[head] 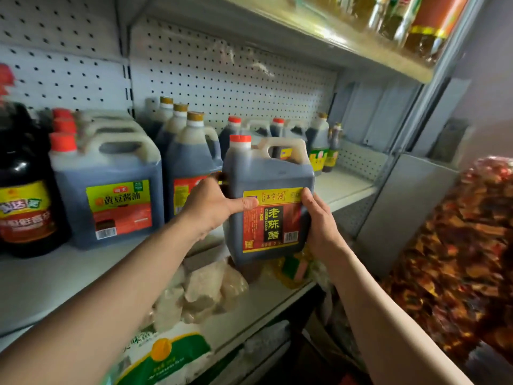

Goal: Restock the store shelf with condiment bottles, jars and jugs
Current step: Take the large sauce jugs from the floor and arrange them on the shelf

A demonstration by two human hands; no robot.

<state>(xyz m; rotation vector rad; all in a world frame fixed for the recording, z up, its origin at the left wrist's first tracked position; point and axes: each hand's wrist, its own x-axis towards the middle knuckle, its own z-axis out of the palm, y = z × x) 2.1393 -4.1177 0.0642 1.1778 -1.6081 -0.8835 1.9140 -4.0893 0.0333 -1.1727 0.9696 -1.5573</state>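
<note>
Both my hands hold a dark vinegar jug (273, 173) with a red cap, a cream handle and a red-and-yellow label, in front of the white shelf (344, 187). My left hand (213, 207) grips its left side, thumb across the label. My right hand (319, 220) grips its right side. The jug's base hangs past the shelf's front edge, over the shelf below. Behind it on the shelf stand more jugs: a soy sauce jug (111, 187) with a yellow-green label at the left and a gold-capped jug (188, 162) next to it.
A dark round bottle (25, 190) stands at the far left. Smaller jugs (319, 143) sit at the back right by the pegboard wall. Bagged goods (200, 290) lie on the lower shelf. A big bag of red-brown packets (458, 259) bulges at the right. Bottles (424, 26) line the top shelf.
</note>
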